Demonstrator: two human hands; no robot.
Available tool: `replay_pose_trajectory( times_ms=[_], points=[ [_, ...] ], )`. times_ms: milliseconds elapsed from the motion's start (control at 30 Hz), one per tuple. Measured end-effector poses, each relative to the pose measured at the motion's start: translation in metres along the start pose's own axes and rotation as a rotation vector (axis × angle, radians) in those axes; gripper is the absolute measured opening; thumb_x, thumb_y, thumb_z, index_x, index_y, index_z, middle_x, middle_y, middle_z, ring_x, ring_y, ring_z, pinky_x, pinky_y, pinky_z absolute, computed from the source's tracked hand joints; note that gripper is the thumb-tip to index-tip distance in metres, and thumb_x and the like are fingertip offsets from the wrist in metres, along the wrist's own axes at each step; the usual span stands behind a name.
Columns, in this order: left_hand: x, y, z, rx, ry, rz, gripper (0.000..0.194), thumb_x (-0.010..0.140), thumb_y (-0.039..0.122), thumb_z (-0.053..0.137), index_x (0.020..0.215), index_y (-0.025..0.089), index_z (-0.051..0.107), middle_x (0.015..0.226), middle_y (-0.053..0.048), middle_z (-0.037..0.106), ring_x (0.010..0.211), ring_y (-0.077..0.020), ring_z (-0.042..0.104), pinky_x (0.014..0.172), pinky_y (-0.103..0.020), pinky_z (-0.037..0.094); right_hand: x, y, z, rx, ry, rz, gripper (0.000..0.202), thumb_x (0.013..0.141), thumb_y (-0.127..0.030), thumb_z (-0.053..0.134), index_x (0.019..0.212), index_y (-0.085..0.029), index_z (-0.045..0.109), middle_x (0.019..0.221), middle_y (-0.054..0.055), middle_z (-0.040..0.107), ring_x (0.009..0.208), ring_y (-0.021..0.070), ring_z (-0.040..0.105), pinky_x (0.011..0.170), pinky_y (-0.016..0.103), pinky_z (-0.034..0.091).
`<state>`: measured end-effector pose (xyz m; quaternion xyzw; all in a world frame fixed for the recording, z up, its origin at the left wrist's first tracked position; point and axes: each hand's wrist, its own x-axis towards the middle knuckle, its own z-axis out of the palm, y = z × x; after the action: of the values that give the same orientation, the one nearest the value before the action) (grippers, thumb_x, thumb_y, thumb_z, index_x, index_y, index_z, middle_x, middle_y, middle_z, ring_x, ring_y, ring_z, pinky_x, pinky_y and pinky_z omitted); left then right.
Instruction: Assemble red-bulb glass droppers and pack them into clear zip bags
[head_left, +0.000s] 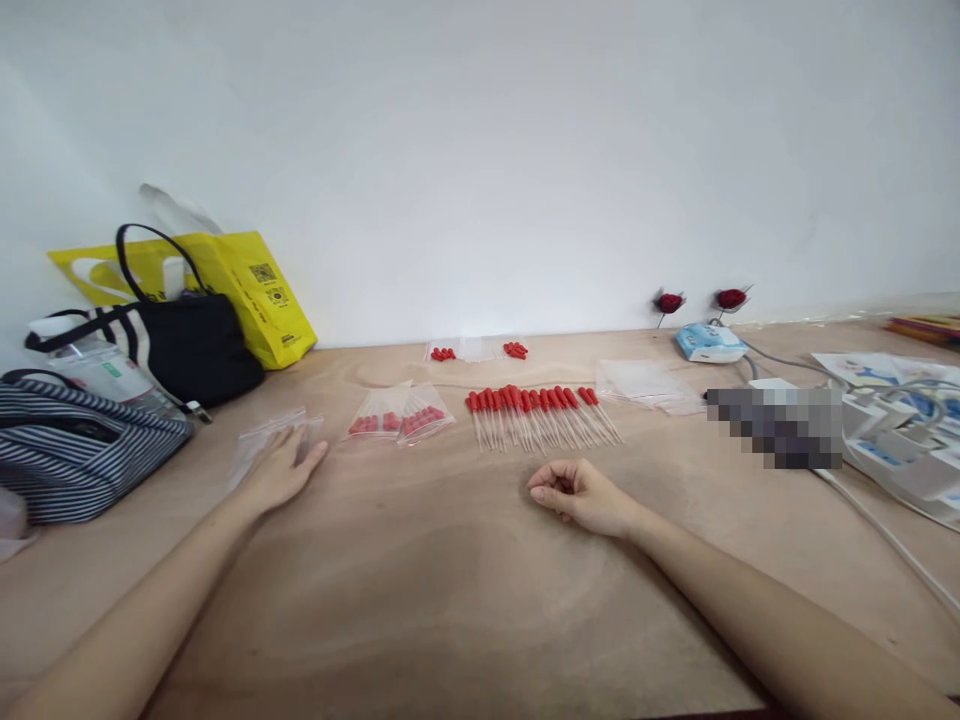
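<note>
My left hand [283,470] lies flat with fingers spread on clear zip bags [247,442] at the left. My right hand [581,497] rests on the table with fingers curled and thumb near the index finger; nothing shows in it. Just beyond it lies a row of thin pale sticks with red ends [536,402], the red ends pointing away from me. Between my hands are two clear zip bags [379,420] [424,415] with red pieces inside. Farther back, by the wall, are more clear bags [480,349] with small red pieces.
Flat clear bags [649,383] lie right of the sticks. A striped pouch [90,450], a black handbag [202,345] and a yellow bag [274,310] stand at left. Right are a blue-white pack [711,342], two dark red flowers [731,299], white power strips and cables [900,440], and a blurred-out item [787,425].
</note>
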<state>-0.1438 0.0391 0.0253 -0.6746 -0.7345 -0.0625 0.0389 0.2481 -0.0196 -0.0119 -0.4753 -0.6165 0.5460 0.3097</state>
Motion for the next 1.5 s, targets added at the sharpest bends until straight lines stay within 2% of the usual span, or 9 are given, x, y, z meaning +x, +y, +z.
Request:
replay_pose_trajectory(
  times_ms=[100,233,433,667,800,900,1167,1333,1500],
  points=[
    [-0.028,-0.007,0.005,0.043,-0.188,-0.051,0.061,0.086,0.037,0.022,0.129,-0.005,0.029,0.138,-0.019,0.026,0.129,-0.0268,0.019,0.105,-0.039,0.019,0.000,-0.001,0.000,-0.011,-0.001,-0.002,0.029,0.064,-0.044,0.064,0.072,-0.017,0.057,0.051,-0.005,0.045,0.044,0.0049,0.039,0.040,0.018,0.032],
    [-0.082,0.009,0.008,0.012,-0.247,-0.018,0.063,0.085,0.038,0.020,0.133,-0.003,0.026,0.141,-0.015,0.018,0.130,-0.0232,0.014,0.107,-0.038,0.015,-0.001,-0.002,-0.001,-0.035,-0.003,-0.010,0.028,0.064,-0.044,0.064,0.072,-0.017,0.058,0.053,-0.005,0.045,0.045,0.0052,0.040,0.041,0.018,0.033],
    [-0.140,0.064,-0.001,-0.252,-0.354,0.429,0.058,0.081,0.046,0.041,0.134,0.028,0.028,0.139,-0.001,0.026,0.127,-0.0267,0.027,0.103,-0.044,0.028,0.002,0.004,0.000,-0.037,0.021,-0.028,0.026,0.066,-0.043,0.062,0.072,-0.017,0.059,0.054,-0.004,0.048,0.045,0.0060,0.041,0.042,0.019,0.035],
    [-0.106,0.124,-0.009,-0.510,-0.463,0.916,0.030,0.085,0.034,0.044,0.112,0.027,0.055,0.124,-0.003,0.051,0.118,-0.0201,0.043,0.102,-0.037,0.031,0.004,0.008,-0.005,-0.257,0.167,-0.194,0.020,0.073,-0.033,0.055,0.073,-0.016,0.063,0.064,0.001,0.057,0.055,0.0088,0.044,0.052,0.022,0.035],
    [-0.088,0.150,0.004,-0.481,-0.296,0.756,0.049,0.079,0.044,0.050,0.122,0.021,0.045,0.134,-0.010,0.039,0.125,-0.0276,0.030,0.103,-0.049,0.023,0.000,0.004,-0.007,-0.326,0.096,-0.159,0.023,0.075,-0.034,0.052,0.069,-0.016,0.063,0.056,-0.001,0.053,0.051,0.0086,0.042,0.049,0.022,0.031],
    [-0.082,0.164,0.015,-0.421,-0.327,0.741,0.075,0.074,0.053,0.053,0.134,0.016,0.026,0.141,-0.016,0.023,0.130,-0.0315,0.017,0.104,-0.054,0.012,-0.004,0.004,-0.007,-0.328,0.034,-0.164,0.022,0.075,-0.034,0.053,0.066,-0.016,0.061,0.053,-0.003,0.049,0.048,0.0078,0.039,0.046,0.021,0.030],
    [-0.074,0.170,0.024,-0.476,-0.309,0.913,0.074,0.076,0.051,0.052,0.135,0.021,0.020,0.141,-0.009,0.027,0.130,-0.0260,0.020,0.106,-0.048,0.013,-0.017,0.005,-0.013,-0.439,0.064,-0.473,0.020,0.075,-0.035,0.058,0.079,-0.017,0.064,0.076,0.004,0.054,0.066,0.0115,0.050,0.059,0.024,0.041],
    [-0.073,0.168,0.023,-0.469,-0.298,0.926,0.076,0.075,0.053,0.052,0.135,0.019,0.020,0.140,-0.011,0.028,0.129,-0.0265,0.022,0.106,-0.047,0.016,-0.021,-0.003,-0.013,-0.609,-0.136,-0.717,0.028,0.077,-0.041,0.055,0.084,-0.016,0.065,0.088,0.008,0.059,0.085,0.0174,0.052,0.078,0.033,0.041],
    [-0.071,0.166,0.020,-0.464,-0.303,0.971,0.076,0.075,0.051,0.053,0.135,0.019,0.020,0.139,-0.011,0.030,0.128,-0.0256,0.024,0.106,-0.046,0.017,-0.022,-0.002,-0.012,-0.738,-0.292,-0.719,0.057,0.070,-0.051,0.059,0.116,-0.017,0.054,0.113,0.012,0.055,0.107,0.0229,0.047,0.094,0.040,0.032]
  ],
)
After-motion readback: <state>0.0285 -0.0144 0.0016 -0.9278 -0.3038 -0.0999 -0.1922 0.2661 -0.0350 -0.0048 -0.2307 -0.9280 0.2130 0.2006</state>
